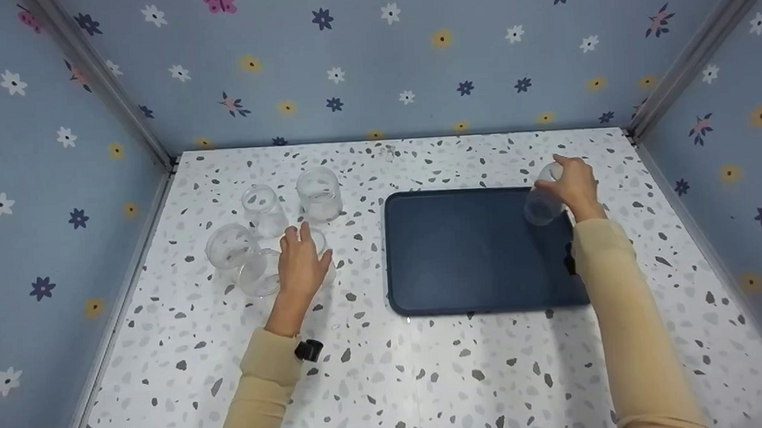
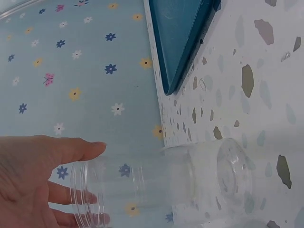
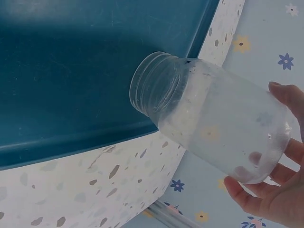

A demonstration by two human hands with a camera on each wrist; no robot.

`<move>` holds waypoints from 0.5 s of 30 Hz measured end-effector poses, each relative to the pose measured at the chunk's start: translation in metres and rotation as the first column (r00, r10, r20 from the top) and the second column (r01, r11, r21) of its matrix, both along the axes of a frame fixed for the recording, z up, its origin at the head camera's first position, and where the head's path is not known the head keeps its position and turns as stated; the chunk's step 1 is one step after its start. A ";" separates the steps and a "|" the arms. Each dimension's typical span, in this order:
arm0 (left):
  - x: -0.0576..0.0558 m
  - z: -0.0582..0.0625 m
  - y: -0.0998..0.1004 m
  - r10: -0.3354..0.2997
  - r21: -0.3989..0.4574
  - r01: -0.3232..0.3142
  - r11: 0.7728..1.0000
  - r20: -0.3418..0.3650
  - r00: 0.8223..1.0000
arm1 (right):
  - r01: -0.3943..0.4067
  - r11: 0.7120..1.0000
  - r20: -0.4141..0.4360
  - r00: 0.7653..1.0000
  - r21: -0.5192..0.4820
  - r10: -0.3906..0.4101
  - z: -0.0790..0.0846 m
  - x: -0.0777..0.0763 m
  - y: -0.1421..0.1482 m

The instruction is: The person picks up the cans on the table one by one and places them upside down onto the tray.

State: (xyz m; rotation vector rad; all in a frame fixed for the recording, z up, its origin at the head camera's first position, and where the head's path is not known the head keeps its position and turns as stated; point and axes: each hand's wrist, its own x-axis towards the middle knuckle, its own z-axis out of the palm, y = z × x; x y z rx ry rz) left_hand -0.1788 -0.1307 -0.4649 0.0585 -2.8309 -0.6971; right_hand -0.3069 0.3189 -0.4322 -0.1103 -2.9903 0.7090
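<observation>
Jar (image 3: 223,123) — right grip (image 1: 574,183) curled round base; left grip (image 1: 300,264) — spread about second jar (image 2: 123,178)

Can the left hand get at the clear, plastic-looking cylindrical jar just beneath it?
Very likely yes: the left hand is open at that jar, nothing visible blocks it, and the side facing the dark blue rectangular tray looks free.

Beige sleeves (image 1: 638,331) end in wide cuffs (image 1: 603,238) beside a black left wristpiece (image 1: 309,350) and, seemingly, a right wristpiece (image 1: 570,259).
</observation>
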 end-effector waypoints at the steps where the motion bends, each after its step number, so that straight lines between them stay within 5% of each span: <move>1: 0.000 0.000 0.000 0.002 -0.001 -0.002 1.000 0.001 1.000 | 0.002 1.000 0.004 1.000 0.001 -0.002 0.000 -0.001 0.000; 15: 0.000 0.000 0.001 0.020 0.022 -0.020 1.000 -0.007 1.000 | 0.002 1.000 0.100 0.995 0.029 -0.005 0.005 -0.006 -0.001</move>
